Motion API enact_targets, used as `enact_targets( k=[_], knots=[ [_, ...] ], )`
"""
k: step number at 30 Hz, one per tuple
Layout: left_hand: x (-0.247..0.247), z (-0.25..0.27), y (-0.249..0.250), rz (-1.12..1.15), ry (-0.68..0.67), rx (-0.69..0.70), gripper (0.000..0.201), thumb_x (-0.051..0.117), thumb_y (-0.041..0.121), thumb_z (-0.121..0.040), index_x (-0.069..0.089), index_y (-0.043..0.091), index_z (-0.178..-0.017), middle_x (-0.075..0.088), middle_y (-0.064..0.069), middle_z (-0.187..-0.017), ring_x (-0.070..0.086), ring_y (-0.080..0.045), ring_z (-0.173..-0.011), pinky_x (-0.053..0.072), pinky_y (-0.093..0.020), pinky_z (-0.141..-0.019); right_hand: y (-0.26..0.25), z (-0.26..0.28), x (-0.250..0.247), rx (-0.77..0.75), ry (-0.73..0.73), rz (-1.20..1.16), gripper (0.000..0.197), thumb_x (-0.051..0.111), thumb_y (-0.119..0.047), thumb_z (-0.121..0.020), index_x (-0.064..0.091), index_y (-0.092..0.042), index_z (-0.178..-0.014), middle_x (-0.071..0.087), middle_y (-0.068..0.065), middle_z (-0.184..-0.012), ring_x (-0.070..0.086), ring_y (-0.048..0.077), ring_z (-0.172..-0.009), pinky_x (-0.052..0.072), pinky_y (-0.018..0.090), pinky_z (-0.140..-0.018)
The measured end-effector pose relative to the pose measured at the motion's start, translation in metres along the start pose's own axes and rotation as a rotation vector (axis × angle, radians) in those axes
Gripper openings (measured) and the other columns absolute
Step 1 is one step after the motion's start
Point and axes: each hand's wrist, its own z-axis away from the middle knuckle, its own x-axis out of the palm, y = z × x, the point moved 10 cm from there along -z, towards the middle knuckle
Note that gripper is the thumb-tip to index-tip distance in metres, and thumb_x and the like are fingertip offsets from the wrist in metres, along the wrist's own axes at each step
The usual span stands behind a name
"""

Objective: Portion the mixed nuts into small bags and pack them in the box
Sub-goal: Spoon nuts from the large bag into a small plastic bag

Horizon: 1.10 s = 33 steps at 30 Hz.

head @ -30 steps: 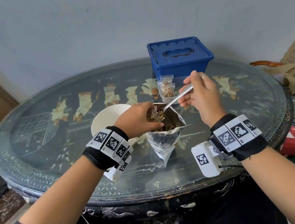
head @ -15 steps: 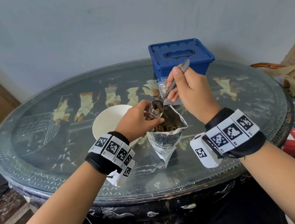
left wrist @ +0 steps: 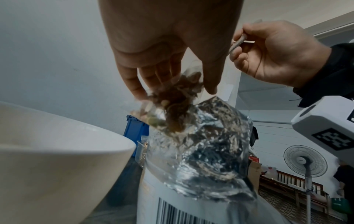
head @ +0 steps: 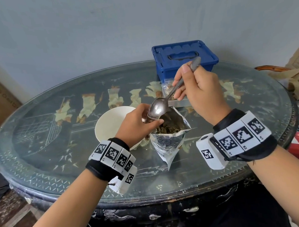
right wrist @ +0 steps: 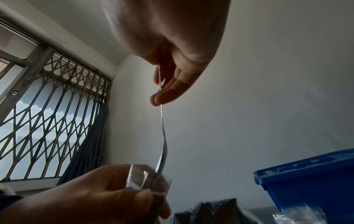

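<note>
Head view: the left hand (head: 136, 123) pinched a small clear bag (head: 150, 116) by its mouth, thumb and fingers curled on it, just above the open foil pouch (head: 168, 139) of mixed nuts standing on the glass-topped table (head: 56, 162). The right hand (head: 201, 91) gripped a metal spoon (head: 160, 106) by the handle, fingers curled round it, bowl turned down over the small bag's mouth. A white bowl (head: 108, 126) sat just left of the pouch, partly behind the left hand. The blue box (head: 185, 58), lid on, stood at the far edge; a filled small bag (head: 168, 88) leaned in front of it.

Left wrist view: the left hand's fingers (left wrist: 134, 81) held the clear bag (left wrist: 172, 103), nuts showing through it, right over the foil pouch (left wrist: 201, 151). The white bowl (left wrist: 57, 151) was close beside the pouch. The right hand (left wrist: 277, 53) was up to the right, closed on the spoon handle (left wrist: 237, 42).

Right wrist view: the spoon (right wrist: 162, 136) hung down edge-on from the right hand's fingers (right wrist: 166, 94) into the mouth of the small bag (right wrist: 145, 178) pinched by the left hand (right wrist: 95, 197). The blue box (right wrist: 316, 181) was at lower right.
</note>
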Motion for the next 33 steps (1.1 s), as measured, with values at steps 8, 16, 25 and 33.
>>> enact_targets(
  k=[8,16,25,33],
  knots=[
    [-0.012,0.013,-0.01,0.137,0.145,-0.012,0.033,0.074,0.028,-0.076,0.052,0.018,-0.098,0.057,0.016,-0.082,0.054,0.001,-0.076,0.039,-0.004,-0.064,0.012,0.005,-0.013,0.121,0.083,-0.153,0.03,0.033,-0.021,-0.102,0.054,-0.017,-0.081,0.062,0.007,-0.075,0.065,0.018,-0.059,0.054,0.025,-0.054],
    [-0.017,0.033,-0.031,0.227,0.282,-0.091,0.03,0.073,0.025,-0.077,0.053,0.016,-0.097,0.057,0.015,-0.086,0.054,0.004,-0.081,0.041,-0.004,-0.066,0.039,0.023,-0.007,0.155,0.031,0.059,0.03,0.038,-0.019,-0.1,0.058,-0.007,-0.081,0.059,-0.001,-0.063,0.064,0.012,-0.055,0.053,0.019,-0.054],
    [-0.001,0.038,-0.032,0.167,0.231,-0.092,0.036,0.074,0.029,-0.076,0.049,0.019,-0.099,0.059,0.007,-0.092,0.053,-0.006,-0.084,0.04,-0.005,-0.068,0.053,0.051,0.031,-0.074,-0.194,0.316,0.026,0.049,-0.018,-0.093,0.069,-0.002,-0.088,0.068,0.012,-0.086,0.066,0.023,-0.072,0.047,0.022,-0.074],
    [0.004,0.038,-0.033,0.157,0.222,-0.108,0.036,0.072,0.03,-0.078,0.053,0.014,-0.104,0.061,0.003,-0.098,0.056,-0.012,-0.091,0.04,-0.009,-0.069,0.066,0.063,0.045,0.022,-0.255,0.295,0.037,0.04,-0.027,-0.094,0.066,-0.003,-0.082,0.067,0.008,-0.074,0.064,0.022,-0.065,0.041,0.016,-0.066]
  ],
)
